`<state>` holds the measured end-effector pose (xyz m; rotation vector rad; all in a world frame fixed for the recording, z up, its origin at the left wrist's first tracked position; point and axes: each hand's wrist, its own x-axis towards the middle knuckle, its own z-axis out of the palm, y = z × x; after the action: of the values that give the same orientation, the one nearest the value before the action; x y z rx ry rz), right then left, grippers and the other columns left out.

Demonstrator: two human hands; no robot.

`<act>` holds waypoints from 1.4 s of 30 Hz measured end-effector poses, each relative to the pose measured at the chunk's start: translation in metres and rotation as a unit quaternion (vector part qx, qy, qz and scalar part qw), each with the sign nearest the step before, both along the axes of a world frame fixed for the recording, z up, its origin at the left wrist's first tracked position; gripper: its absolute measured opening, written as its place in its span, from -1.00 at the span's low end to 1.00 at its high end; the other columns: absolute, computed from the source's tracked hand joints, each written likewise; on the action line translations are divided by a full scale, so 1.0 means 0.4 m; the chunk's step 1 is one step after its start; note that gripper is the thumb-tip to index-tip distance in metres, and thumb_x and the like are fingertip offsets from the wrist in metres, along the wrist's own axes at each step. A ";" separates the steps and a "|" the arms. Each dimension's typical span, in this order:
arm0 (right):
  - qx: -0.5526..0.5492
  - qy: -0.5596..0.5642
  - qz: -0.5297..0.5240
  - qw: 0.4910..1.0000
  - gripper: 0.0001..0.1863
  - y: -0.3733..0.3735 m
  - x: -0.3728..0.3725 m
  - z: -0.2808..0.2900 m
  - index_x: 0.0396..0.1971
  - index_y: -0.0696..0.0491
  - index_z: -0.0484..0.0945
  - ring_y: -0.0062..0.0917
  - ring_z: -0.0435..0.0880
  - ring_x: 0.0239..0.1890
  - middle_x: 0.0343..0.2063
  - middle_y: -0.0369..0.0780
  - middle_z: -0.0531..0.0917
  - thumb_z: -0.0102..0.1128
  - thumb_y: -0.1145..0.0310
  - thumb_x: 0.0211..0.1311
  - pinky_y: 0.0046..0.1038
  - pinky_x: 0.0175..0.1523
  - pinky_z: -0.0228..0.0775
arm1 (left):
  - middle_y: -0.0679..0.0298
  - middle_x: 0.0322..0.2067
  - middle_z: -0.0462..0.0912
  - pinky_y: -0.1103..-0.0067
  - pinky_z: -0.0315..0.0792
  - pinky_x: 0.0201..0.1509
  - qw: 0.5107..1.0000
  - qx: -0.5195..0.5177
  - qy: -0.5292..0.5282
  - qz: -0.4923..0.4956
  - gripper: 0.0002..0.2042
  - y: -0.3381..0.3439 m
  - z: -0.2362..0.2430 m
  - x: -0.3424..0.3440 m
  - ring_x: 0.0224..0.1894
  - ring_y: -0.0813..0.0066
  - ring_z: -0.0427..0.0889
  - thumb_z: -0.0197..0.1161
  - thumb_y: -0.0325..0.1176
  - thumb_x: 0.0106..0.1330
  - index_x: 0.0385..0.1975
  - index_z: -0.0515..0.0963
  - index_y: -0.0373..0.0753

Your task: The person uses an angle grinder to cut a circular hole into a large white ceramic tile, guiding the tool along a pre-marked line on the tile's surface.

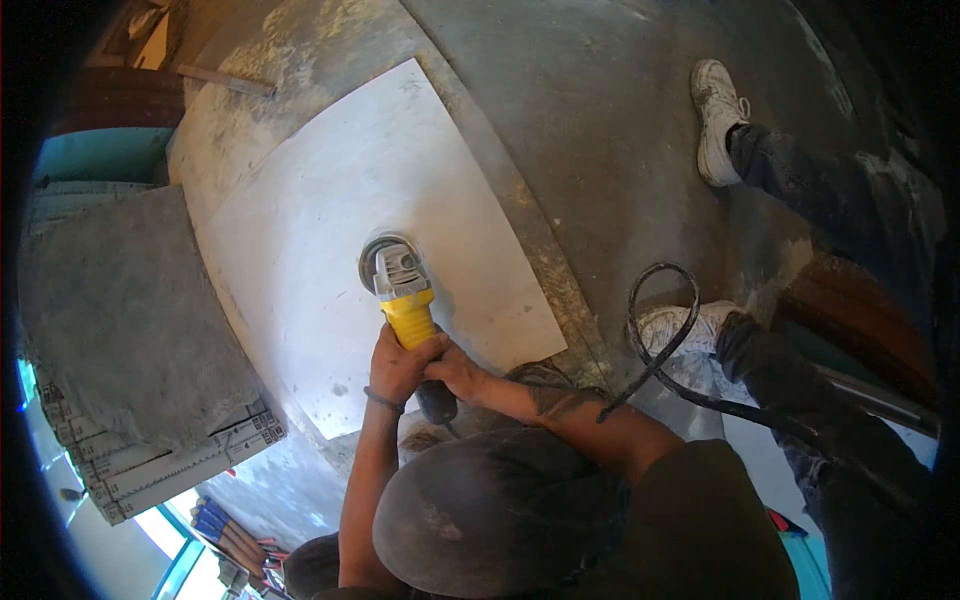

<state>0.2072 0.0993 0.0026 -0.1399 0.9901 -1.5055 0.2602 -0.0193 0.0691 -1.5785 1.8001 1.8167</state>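
Both of my hands close around a yellow angle grinder (408,318) with a silver gear head and a round metal guard. My left hand (395,368), a dark band at its wrist, wraps the yellow body from the left. From the right, my right hand (452,368) grips the body's rear end, its fingers meeting the left hand. The tool's black rear end shows below the hands. Under the grinder lies a large white sheet (330,210); whether the disc touches it I cannot tell. My bent knee (490,515) covers part of the lower middle.
Another person's white shoes (716,120) and dark trousers are at the right. A black cable (650,365) loops beside the nearer shoe. Left of the sheet, a grey slab (125,310) rests on stacked cartons (190,460). A wooden strip (228,80) lies at the far left.
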 end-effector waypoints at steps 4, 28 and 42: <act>-0.012 0.010 0.032 0.999 -0.30 -0.007 0.010 -0.013 0.22 0.11 0.29 -0.42 0.54 0.07 -0.01 -0.15 0.54 0.27 0.30 0.01 -0.37 0.23 0.39 | 0.11 -0.25 0.72 0.47 0.61 -0.12 1.000 0.003 -0.004 -0.017 -0.49 -0.017 -0.011 0.016 -0.23 0.38 0.72 0.56 -0.24 0.08 -0.08 0.51 -0.40; -0.021 -0.138 -0.077 0.987 -0.46 -0.044 0.084 0.003 0.10 0.17 0.46 -0.54 0.64 -0.11 -0.14 -0.23 0.64 0.30 0.40 0.06 -0.44 0.00 0.52 | 0.22 -0.28 0.71 0.50 0.61 -0.10 0.995 0.048 0.023 -0.089 -0.65 -0.061 0.028 0.004 -0.24 0.45 0.71 0.49 -0.37 0.15 -0.12 0.56 -0.36; -0.013 -0.149 -0.089 0.985 -0.55 -0.060 0.087 0.029 -0.01 0.11 0.52 -0.58 0.61 -0.18 -0.23 -0.28 0.64 0.31 0.37 0.04 -0.49 -0.06 0.48 | 0.19 -0.29 0.71 0.49 0.61 -0.14 0.991 0.030 0.004 -0.127 -0.61 -0.085 0.025 0.014 -0.28 0.44 0.71 0.49 -0.34 0.15 -0.10 0.53 -0.38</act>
<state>0.2418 0.0755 0.0143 0.1555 0.7581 -1.6451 0.2657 -0.0533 0.0793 -1.2554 1.8352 1.7440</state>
